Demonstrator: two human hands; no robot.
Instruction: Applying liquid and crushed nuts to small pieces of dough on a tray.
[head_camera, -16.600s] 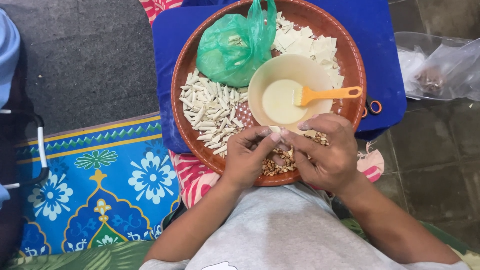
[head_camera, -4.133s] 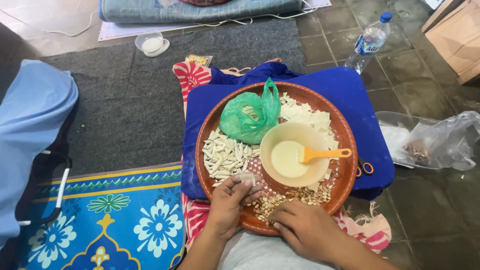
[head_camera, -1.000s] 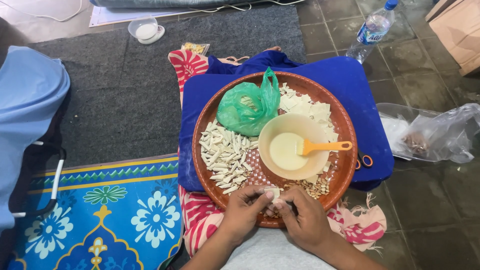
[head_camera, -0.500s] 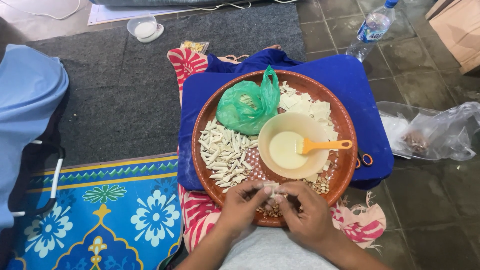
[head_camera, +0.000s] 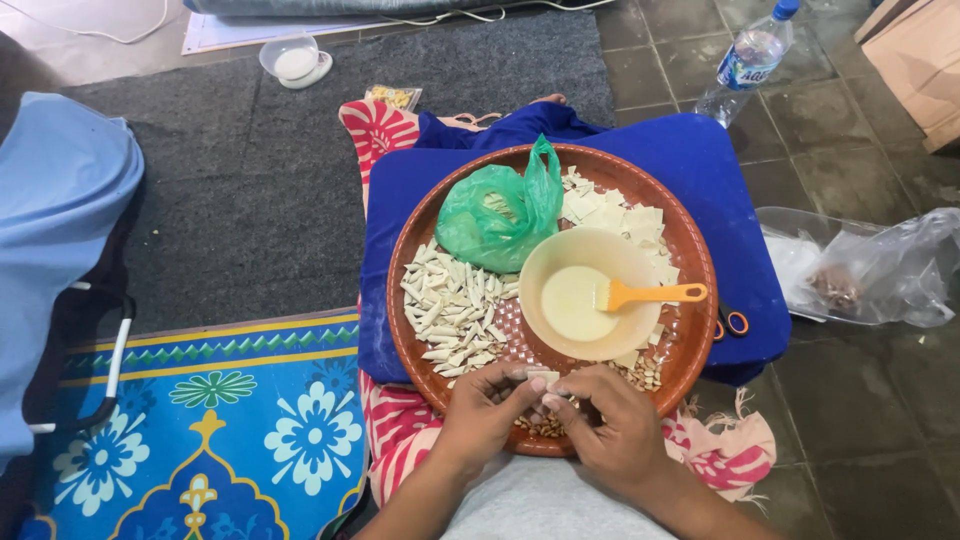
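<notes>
Head view: both hands meet at the near edge of the round brown tray (head_camera: 700, 262), over the small heap of peanuts (head_camera: 545, 428). Left hand (head_camera: 487, 412) and right hand (head_camera: 612, 432) both pinch one small pale wrapper piece (head_camera: 541, 378), fingertips pressed on it from either side; neither hand is clearly nearer. Its long axis looks roughly left-right, but it's mostly covered, so can't be sure. Rolled pale pieces (head_camera: 452, 312) lie just far-left of the left hand. The cream bowl (head_camera: 585, 295) with the orange brush (head_camera: 648, 294) sits just beyond the right hand, brush handle pointing right. Green bag (head_camera: 496, 210) and flat square wrappers (head_camera: 620, 215) are at the far side. Whether the piece holds filling is hidden by the fingers. Forearms are cut off at the near frame edge.
</notes>
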